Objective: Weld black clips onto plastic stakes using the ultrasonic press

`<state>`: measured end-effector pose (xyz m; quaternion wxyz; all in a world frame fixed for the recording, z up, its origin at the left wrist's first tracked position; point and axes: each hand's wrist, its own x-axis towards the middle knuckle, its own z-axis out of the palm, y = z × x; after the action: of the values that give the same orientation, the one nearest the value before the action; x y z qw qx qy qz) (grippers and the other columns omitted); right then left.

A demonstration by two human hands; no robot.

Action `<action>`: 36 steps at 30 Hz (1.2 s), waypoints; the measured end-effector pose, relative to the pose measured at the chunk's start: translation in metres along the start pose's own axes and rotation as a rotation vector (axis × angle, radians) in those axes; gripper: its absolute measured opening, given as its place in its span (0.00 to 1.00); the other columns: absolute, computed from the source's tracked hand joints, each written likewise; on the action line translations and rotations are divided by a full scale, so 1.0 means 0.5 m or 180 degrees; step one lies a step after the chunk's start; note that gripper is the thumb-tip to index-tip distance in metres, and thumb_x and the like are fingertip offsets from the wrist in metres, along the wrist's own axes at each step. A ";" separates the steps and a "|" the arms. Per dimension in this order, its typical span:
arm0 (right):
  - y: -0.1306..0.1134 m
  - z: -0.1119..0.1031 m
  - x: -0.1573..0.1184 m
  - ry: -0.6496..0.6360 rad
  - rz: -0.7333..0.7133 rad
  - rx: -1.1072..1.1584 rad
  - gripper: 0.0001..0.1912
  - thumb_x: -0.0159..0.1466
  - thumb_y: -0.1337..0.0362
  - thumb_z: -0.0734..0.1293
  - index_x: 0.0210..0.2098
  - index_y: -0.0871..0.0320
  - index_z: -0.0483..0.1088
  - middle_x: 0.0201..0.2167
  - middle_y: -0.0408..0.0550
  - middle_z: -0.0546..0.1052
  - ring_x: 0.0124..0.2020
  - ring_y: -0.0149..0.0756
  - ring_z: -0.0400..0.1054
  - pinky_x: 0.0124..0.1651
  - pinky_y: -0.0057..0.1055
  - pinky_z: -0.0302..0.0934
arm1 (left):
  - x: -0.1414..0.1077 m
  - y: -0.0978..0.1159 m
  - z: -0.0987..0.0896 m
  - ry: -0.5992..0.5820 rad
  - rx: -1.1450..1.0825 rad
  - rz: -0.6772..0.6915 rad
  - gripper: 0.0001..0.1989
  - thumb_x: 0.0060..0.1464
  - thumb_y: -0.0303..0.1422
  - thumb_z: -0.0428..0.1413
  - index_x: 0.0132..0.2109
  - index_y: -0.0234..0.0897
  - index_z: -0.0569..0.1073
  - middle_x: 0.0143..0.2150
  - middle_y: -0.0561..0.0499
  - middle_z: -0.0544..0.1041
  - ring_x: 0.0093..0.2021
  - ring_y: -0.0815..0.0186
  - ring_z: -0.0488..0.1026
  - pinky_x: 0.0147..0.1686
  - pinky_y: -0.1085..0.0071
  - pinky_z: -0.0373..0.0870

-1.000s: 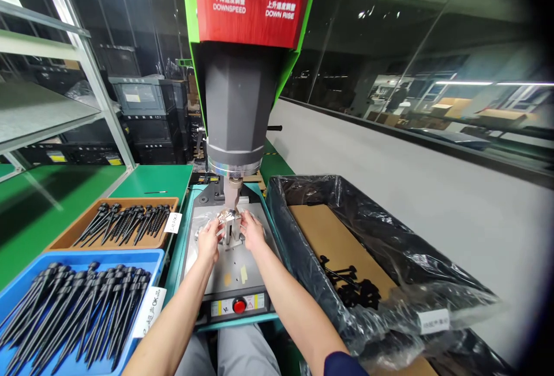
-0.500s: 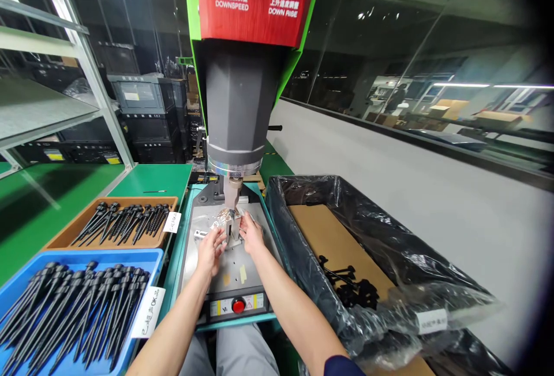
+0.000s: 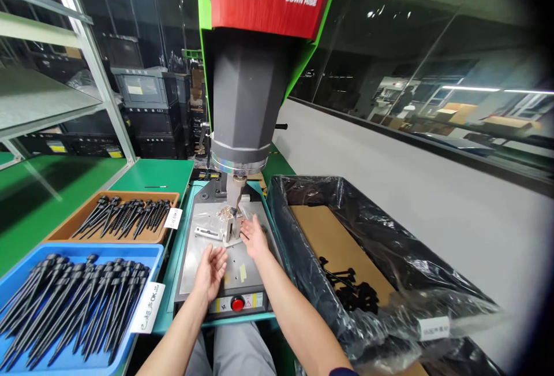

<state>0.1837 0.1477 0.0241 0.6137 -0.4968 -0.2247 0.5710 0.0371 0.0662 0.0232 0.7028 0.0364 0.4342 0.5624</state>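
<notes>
A press machine with a grey head (image 3: 242, 99) stands before me, its metal horn (image 3: 234, 190) reaching down to a small upright metal fixture (image 3: 232, 227) on the steel base plate (image 3: 194, 272). Clear plastic film clings around the fixture's top. What sits between horn and fixture is too small to make out. My left hand (image 3: 211, 272) hovers over the plate, front left of the fixture, fingers loosely curled and apart, holding nothing. Close against the fixture's right side is my right hand (image 3: 254, 237), fingers spread; whether it touches the fixture I cannot tell.
On the left are a blue tray (image 3: 158, 252) and a brown tray (image 3: 64, 229), both with several black long-stemmed parts. At right, a crate lined with black plastic (image 3: 385, 243) holds cardboard and black parts. A red button (image 3: 238, 304) sits on the base's front.
My left hand has drawn back from the fixture, toward me. My right hand stays beside the fixture with its fingers a little more open. The view has shifted slightly.
</notes>
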 end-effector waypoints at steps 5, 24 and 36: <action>0.013 -0.077 -0.062 0.0129 0.0355 0.0366 0.32 0.58 0.32 0.59 0.33 0.56 0.72 0.32 0.54 0.78 0.32 0.43 0.74 0.35 0.37 0.67 | -0.048 -0.031 -0.083 0.0412 0.0226 0.0280 0.07 0.53 0.34 0.59 0.36 0.35 0.77 0.40 0.44 0.79 0.32 0.68 0.77 0.24 0.78 0.72; 0.171 -0.431 -0.209 0.1015 -0.2081 -0.3407 0.27 0.60 0.45 0.66 0.52 0.56 0.70 0.52 0.59 0.69 0.55 0.56 0.65 0.54 0.51 0.63 | -0.047 -0.078 -0.339 0.1297 0.4072 0.2973 0.28 0.50 0.50 0.55 0.55 0.42 0.70 0.58 0.42 0.70 0.58 0.47 0.67 0.59 0.51 0.62; 0.216 -0.485 -0.180 0.0797 -0.1303 -0.3438 0.39 0.61 0.42 0.62 0.64 0.59 0.58 0.60 0.61 0.65 0.59 0.58 0.61 0.56 0.48 0.60 | -0.028 -0.074 -0.368 0.1148 0.4217 0.3032 0.28 0.52 0.51 0.54 0.54 0.40 0.70 0.58 0.42 0.69 0.59 0.49 0.67 0.61 0.50 0.61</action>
<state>0.3141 -0.0369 -0.1417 0.3934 -0.7491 -0.5007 0.1826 -0.0544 -0.0392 -0.1031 0.1428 0.5312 0.7190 0.4249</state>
